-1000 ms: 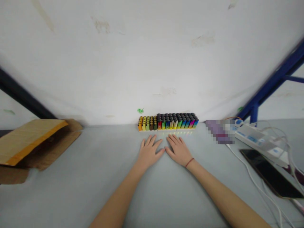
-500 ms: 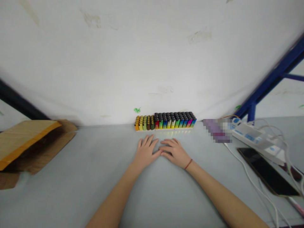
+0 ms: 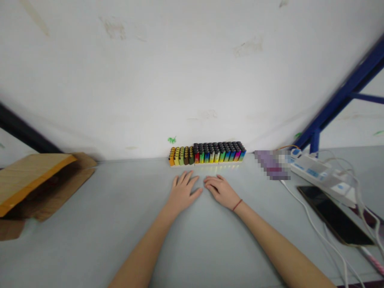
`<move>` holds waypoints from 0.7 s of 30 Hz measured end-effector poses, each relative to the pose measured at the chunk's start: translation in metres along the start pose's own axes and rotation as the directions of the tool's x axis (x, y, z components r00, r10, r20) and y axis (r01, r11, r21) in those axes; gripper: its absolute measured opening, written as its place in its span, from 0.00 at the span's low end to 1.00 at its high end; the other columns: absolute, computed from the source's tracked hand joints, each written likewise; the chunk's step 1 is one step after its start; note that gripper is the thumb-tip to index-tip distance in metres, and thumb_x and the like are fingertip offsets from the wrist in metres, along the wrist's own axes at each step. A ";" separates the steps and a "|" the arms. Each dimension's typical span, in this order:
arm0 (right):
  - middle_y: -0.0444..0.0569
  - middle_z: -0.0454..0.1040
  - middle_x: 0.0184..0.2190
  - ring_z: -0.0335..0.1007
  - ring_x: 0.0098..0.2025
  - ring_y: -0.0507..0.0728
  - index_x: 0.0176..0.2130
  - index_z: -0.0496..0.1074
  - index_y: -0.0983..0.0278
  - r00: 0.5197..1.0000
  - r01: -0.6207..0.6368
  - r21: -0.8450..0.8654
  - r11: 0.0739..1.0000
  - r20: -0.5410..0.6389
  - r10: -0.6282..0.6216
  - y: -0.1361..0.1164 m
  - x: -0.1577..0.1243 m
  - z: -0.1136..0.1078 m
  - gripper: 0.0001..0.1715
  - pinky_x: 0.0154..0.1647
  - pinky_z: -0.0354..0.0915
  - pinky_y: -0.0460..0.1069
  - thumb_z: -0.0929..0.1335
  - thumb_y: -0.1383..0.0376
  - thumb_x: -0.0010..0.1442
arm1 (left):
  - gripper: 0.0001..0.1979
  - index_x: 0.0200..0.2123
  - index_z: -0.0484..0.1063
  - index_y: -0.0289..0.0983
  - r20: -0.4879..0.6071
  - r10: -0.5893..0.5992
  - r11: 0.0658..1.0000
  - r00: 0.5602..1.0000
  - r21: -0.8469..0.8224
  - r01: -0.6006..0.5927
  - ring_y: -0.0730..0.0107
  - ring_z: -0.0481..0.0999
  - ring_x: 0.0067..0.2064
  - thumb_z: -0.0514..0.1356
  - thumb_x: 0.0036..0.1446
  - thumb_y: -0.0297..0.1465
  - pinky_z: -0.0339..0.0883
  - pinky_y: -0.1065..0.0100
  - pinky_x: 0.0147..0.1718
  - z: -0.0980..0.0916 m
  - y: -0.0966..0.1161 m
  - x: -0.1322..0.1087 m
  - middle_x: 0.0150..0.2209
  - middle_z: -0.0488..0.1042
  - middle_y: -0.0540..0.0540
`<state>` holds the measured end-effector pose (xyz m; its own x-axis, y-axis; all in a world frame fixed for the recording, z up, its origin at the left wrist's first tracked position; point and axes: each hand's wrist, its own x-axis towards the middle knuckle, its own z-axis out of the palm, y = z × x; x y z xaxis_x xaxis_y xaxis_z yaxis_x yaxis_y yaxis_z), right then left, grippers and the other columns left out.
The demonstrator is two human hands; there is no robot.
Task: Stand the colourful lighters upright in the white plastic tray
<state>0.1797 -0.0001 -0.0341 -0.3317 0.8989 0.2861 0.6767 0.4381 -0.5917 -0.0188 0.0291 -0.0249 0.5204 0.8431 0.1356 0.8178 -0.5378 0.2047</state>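
Lighters (image 3: 207, 153) just beyond left hand (image 3: 182, 193), apart

The left hand (image 3: 182, 193) and right hand (image 3: 221, 191) rest palm-down and empty, side by side on the smooth grey tabletop (image 3: 120, 224), with the row of upright multicoloured plastic lighters (image 3: 207, 153) near at twelve o'clock.

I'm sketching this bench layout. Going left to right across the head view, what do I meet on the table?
cardboard box → left hand → right hand → blurred purple object → phone
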 end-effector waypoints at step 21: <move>0.67 0.69 0.54 0.65 0.56 0.70 0.57 0.60 0.71 0.738 -0.534 0.002 0.845 -0.487 0.467 0.117 0.000 -0.076 0.41 0.56 0.60 0.64 0.71 0.59 0.48 | 0.26 0.61 0.64 0.42 0.028 -0.007 0.999 1.000 -0.047 0.008 0.52 0.51 0.68 0.50 0.63 0.45 0.44 0.44 0.64 -0.004 0.001 0.000 0.67 0.56 0.41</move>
<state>0.3092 0.0511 -0.0463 0.3919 0.8691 0.3018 0.7479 -0.1099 -0.6547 -0.0183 0.0286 -0.0209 0.5214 0.8465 0.1073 0.8097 -0.5305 0.2509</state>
